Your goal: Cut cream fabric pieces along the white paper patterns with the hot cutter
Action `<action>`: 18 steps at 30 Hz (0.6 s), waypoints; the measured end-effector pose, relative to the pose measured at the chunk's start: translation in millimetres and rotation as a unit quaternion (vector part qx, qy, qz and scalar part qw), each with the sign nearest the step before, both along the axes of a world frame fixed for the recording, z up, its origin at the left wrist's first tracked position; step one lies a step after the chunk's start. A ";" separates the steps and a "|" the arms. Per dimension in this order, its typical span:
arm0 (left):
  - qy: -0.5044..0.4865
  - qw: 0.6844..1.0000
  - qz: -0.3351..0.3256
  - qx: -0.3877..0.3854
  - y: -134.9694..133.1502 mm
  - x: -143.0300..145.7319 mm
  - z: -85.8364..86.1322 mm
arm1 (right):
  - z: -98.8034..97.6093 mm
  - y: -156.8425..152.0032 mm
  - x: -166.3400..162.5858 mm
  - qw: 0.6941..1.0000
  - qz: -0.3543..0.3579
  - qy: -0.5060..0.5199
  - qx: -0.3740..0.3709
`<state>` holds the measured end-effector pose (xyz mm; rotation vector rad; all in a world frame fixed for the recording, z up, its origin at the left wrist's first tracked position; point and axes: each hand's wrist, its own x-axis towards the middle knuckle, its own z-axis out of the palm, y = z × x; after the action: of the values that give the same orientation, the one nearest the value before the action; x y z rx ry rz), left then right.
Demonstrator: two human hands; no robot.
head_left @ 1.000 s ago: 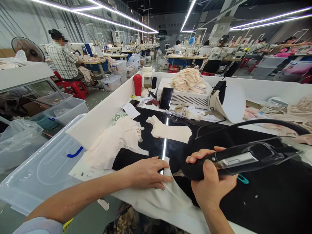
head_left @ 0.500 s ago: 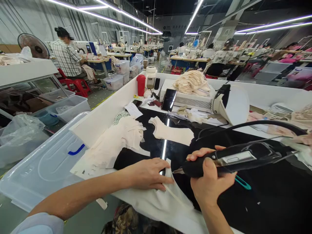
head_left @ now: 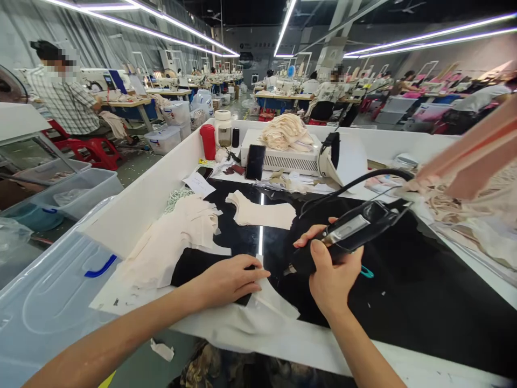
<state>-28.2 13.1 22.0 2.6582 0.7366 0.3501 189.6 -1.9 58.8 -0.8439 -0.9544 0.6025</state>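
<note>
My left hand (head_left: 236, 277) lies palm down with its fingers stretched out on a pale cloth piece (head_left: 272, 299) at the near edge of the table. My right hand (head_left: 333, 269) is wrapped round a black corded hand tool (head_left: 351, 231) with a metal plate along its side. Its narrow tip points left, just above the black tabletop (head_left: 404, 307) and to the right of my left fingertips. Beyond my hands lies a small stack of shaped cream cloth pieces (head_left: 262, 211). To the left is a larger pile of cream pieces (head_left: 169, 231).
A red cup (head_left: 208, 141), a jar (head_left: 223, 129), a phone (head_left: 256, 161) and a white box (head_left: 291, 156) topped with cloth stand at the back. A teal piece (head_left: 367, 272) lies right of my right hand. Blurred peach cloth (head_left: 476, 145) juts in at the right.
My view has swung to the right, so the table's things appear further left. The tool's cable end is tilted up more. The pale strip by my left fingers no longer shows separately.
</note>
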 end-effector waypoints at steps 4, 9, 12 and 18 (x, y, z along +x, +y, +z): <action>-0.004 0.999 0.049 0.008 0.7 10.6 -1.2 | 4.0 -7.1 18.2 0.997 -0.020 -0.067 -0.036; 0.030 0.996 0.078 0.033 4.5 20.0 -8.6 | -3.0 -15.3 44.5 0.977 -0.104 -0.151 -0.110; 0.031 0.996 0.085 0.008 6.2 21.0 -5.8 | -17.8 -24.1 64.1 0.953 -0.275 -0.126 -0.008; -0.125 0.991 0.034 -0.040 -7.8 31.9 22.3 | -43.8 -39.5 72.2 0.964 -0.032 -0.240 -0.109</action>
<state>3.6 5.3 44.4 2.4582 0.7439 0.6439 261.8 -41.4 15.1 -1.2485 -1.3078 0.4572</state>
